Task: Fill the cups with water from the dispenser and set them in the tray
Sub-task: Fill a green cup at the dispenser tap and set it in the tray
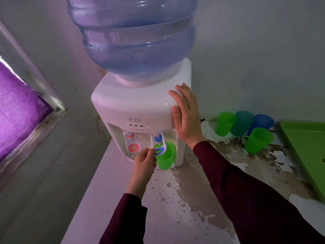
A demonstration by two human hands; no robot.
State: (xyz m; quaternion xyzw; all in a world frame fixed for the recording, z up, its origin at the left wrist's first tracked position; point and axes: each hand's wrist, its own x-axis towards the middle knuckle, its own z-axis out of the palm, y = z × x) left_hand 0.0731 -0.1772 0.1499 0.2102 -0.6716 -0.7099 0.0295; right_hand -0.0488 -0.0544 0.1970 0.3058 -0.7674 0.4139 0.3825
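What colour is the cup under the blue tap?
Green, seen in the head view.

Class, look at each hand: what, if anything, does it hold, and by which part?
Left hand: fingers pinch the blue tap lever at its lower end. Right hand: rests flat on the dispenser, gripping nothing.

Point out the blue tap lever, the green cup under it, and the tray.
blue tap lever (158, 150): head view, on its blue ring pad.
green cup under the tap (165, 158): head view, on its side wall.
tray (306, 147): head view, on its bare green floor.
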